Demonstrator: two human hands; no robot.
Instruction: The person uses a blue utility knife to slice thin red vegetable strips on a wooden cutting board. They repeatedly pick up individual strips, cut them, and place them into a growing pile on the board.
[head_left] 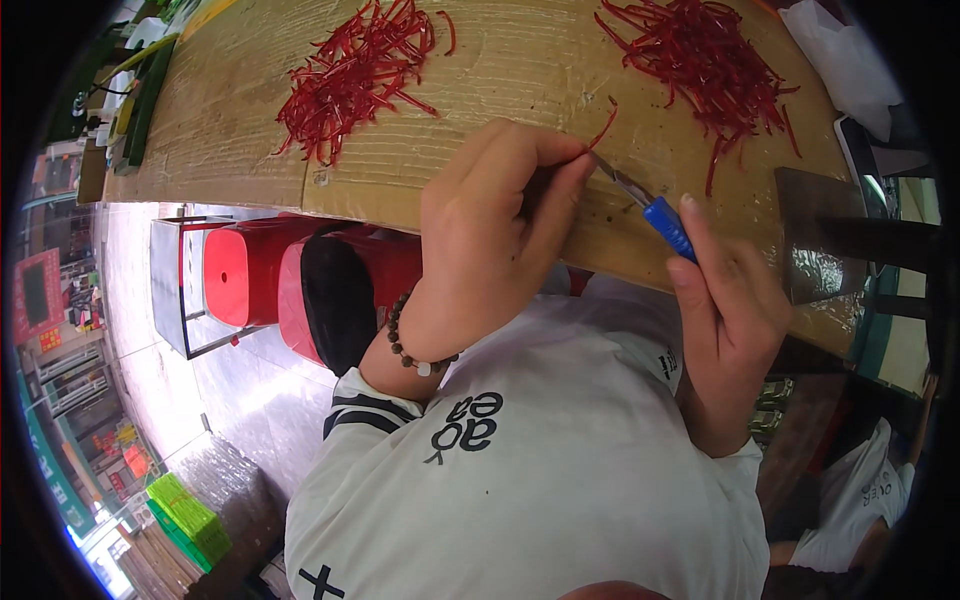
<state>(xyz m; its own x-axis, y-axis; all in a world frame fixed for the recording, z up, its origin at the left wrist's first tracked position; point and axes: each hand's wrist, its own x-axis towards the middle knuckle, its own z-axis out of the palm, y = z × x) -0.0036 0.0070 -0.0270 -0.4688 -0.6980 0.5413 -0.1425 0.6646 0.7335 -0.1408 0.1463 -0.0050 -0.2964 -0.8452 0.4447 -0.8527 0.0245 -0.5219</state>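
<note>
My left hand (500, 200) is closed in a pinch near the table's front edge, a bead bracelet on its wrist. Between thumb and forefinger it holds a thin glossy red strip (606, 124), whose free end points up and away. My right hand (735, 300) grips the blue handle of a small metal-tipped tool (668, 226). The tool's narrow tip meets the strip beside my left fingertips; its exact kind is unclear. Beyond my left hand lies a loose heap of red strips (360, 75). A second red heap (705, 60) lies at the far right.
Both heaps rest on a brown-covered table (520, 75). A white plastic bag (840, 65) lies at its far right corner, with a dark translucent sheet (815, 235) nearer. Red stools (240, 275) stand left below the table. Another person's white shirt (850, 505) shows lower right.
</note>
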